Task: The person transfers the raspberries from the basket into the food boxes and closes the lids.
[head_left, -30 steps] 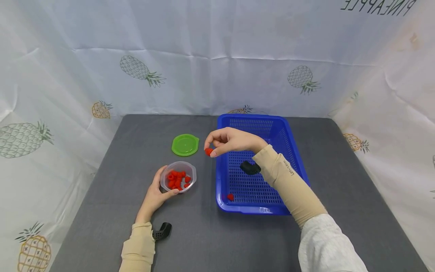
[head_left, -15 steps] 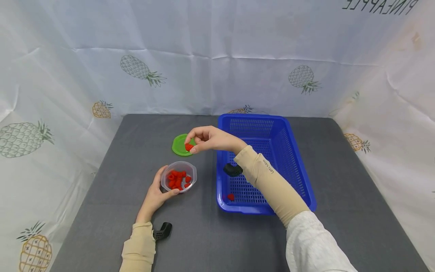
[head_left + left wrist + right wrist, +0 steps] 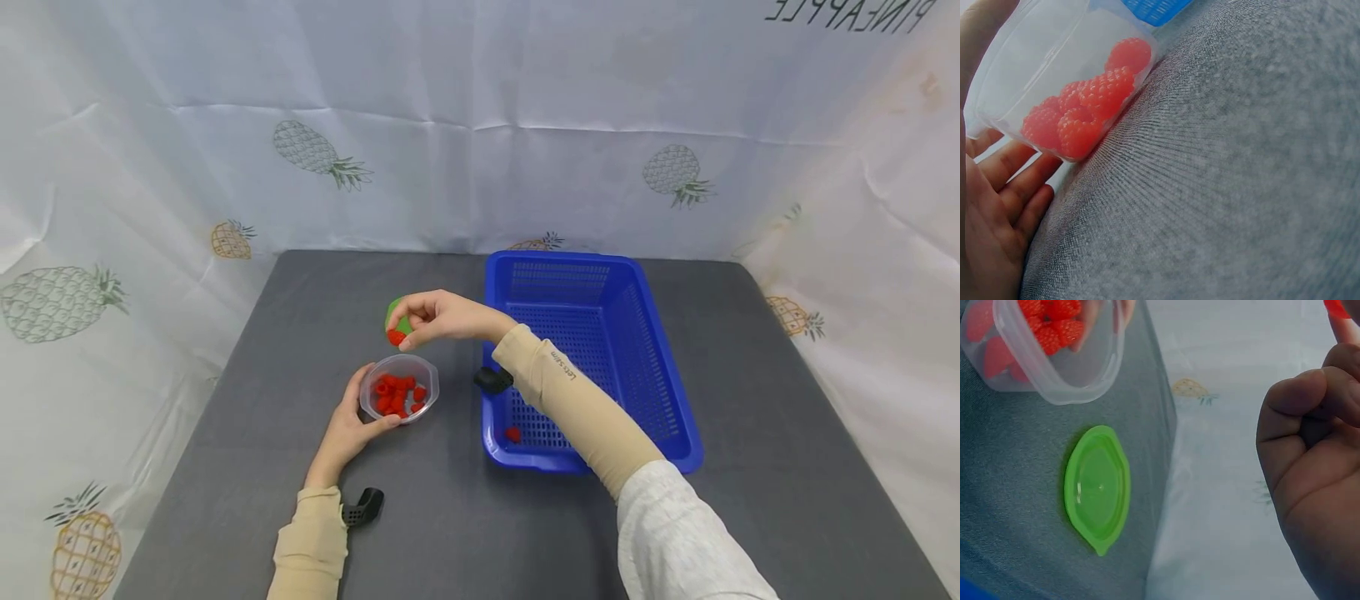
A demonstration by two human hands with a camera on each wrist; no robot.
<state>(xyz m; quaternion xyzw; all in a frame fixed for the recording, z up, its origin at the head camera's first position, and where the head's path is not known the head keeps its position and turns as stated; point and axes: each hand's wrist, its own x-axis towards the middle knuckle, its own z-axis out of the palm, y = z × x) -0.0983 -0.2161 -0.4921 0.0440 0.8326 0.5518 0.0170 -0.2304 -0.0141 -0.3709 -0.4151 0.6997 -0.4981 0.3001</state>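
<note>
My right hand (image 3: 450, 318) pinches a red raspberry (image 3: 396, 337) between thumb and fingertips, just above the far rim of a clear plastic container (image 3: 400, 364). My left hand (image 3: 347, 429) holds that container upright on the table, thumb along the near side and fingers round the left. Several raspberries (image 3: 1094, 94) lie in the bottom of it, seen through the wall in the left wrist view. In the right wrist view, only the edge of the pinched raspberry shows at the top right corner.
A green lid (image 3: 1099, 487) lies flat behind the container, partly covered by my right hand in the head view. To the right stands a blue basket (image 3: 495, 446) with one raspberry (image 3: 513, 434) in its near left corner. The grey table (image 3: 480, 542) meets a pineapple-print curtain (image 3: 420, 183).
From the basket's left edge, my right hand has carried the raspberry leftward, over the lid, then slightly down toward the container. My left hand keeps its hold on the container.
</note>
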